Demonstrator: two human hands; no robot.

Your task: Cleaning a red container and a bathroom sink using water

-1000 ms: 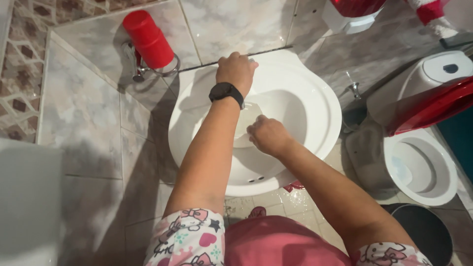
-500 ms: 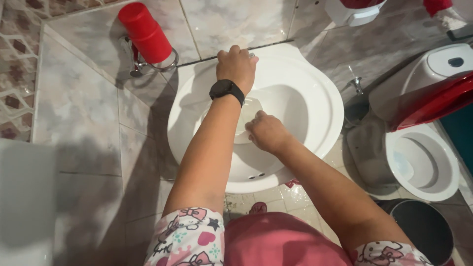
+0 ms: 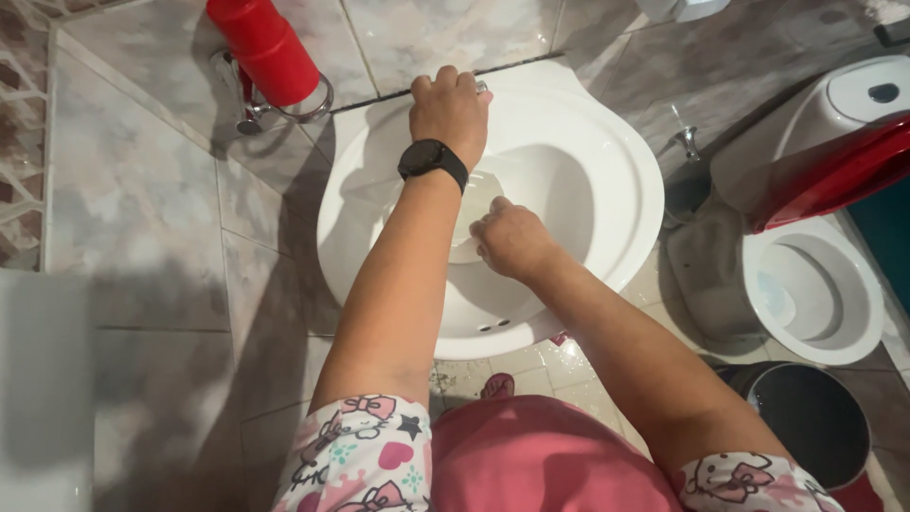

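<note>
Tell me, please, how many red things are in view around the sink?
2: a red cup in the wall ring left of the left hand, and a red toilet lid at right. Others may lie outside the frame.

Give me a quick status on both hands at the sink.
Left hand closed over the tap at the back rim of the white sink. Right hand down in the basin, holding a clear cup. Nothing in the way.

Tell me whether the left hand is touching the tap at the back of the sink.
Touching: the head view shows the left hand closed over the tap at the sink's back rim.
</note>
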